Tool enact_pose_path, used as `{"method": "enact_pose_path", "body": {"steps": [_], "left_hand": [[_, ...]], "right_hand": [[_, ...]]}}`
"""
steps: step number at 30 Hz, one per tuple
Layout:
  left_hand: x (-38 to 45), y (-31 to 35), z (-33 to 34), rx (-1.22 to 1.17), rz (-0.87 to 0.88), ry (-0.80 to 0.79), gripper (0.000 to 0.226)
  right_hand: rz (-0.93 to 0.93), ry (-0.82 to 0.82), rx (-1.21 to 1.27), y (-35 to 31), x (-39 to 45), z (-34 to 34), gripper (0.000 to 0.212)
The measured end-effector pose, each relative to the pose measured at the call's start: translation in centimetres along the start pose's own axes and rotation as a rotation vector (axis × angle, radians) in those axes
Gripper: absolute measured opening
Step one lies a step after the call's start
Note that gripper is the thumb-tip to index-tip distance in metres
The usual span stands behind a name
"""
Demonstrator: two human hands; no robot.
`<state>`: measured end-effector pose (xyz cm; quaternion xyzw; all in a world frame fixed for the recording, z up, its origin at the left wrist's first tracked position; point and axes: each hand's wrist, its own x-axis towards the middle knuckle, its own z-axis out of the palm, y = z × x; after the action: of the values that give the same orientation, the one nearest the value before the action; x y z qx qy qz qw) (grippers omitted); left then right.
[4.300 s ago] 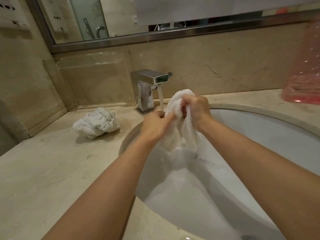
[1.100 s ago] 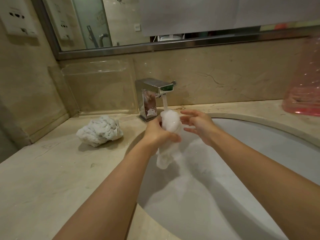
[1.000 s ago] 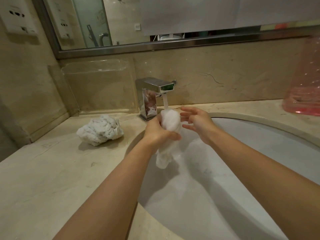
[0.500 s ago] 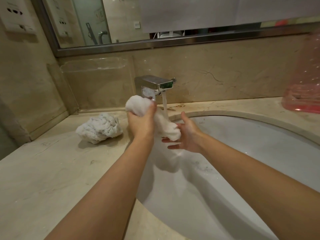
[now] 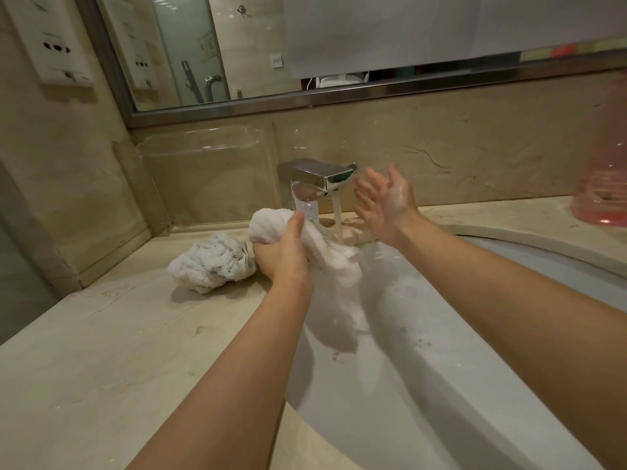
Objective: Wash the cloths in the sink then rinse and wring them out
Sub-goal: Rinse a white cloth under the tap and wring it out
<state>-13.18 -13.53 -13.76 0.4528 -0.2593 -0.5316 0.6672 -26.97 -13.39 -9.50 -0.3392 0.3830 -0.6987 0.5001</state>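
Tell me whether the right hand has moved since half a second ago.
Yes. The right hand has risen from below the faucet spout to level with it, on its right, open and off the cloth.

The middle of the wet cloth (image 5: pixel 325 252) is hidden by the left hand (image 5: pixel 283 257) gripping it. The right edge of the crumpled cloth (image 5: pixel 210 262) is covered by that hand too. At the frame's right edge, a blurred pink container (image 5: pixel 602 178) is cut off. The sink (image 5: pixel 441 385) is cut off at lower right.
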Motion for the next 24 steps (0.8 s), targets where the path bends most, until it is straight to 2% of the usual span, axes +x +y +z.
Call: {"method": "enact_pose_path", "body": {"steps": [6, 9, 13, 16, 18, 21, 22, 24], "left_hand": [[0.1, 0.1, 0.0, 0.008, 0.039, -0.012, 0.069], [0.2, 0.1, 0.0, 0.026, 0.029, -0.017, 0.073], [-0.1, 0.8, -0.4, 0.045, -0.024, -0.094, 0.084], [-0.7, 1.1, -0.4, 0.11, -0.046, -0.227, 0.081], [-1.2, 1.2, -0.3, 0.158, -0.058, -0.343, 0.09], [-2.3, 0.8, -0.1, 0.196, -0.071, -0.624, 0.088], [-2.8, 0.7, -0.1, 0.215, -0.079, -0.707, 0.082], [-3.3, 0.7, -0.1, 0.246, -0.084, -0.846, 0.067]], "right_hand": [[-0.006, 0.034, -0.084, -0.8, 0.1, 1.1, 0.053], [-0.012, -0.015, -0.104, -0.9, -0.7, 1.2, 0.051], [-0.015, -0.099, -0.378, 0.1, -3.0, -0.2, 0.057], [0.215, -0.214, -0.5, 1.6, -5.7, -3.0, 0.069], [0.363, -0.321, -0.46, 2.7, -7.2, -5.0, 0.079], [0.393, -0.274, -0.337, 3.5, -7.5, -6.8, 0.114], [0.38, -0.285, -0.346, 3.4, -7.7, -6.9, 0.114], [0.359, -0.324, -0.415, 3.1, -8.3, -6.7, 0.094]]}}
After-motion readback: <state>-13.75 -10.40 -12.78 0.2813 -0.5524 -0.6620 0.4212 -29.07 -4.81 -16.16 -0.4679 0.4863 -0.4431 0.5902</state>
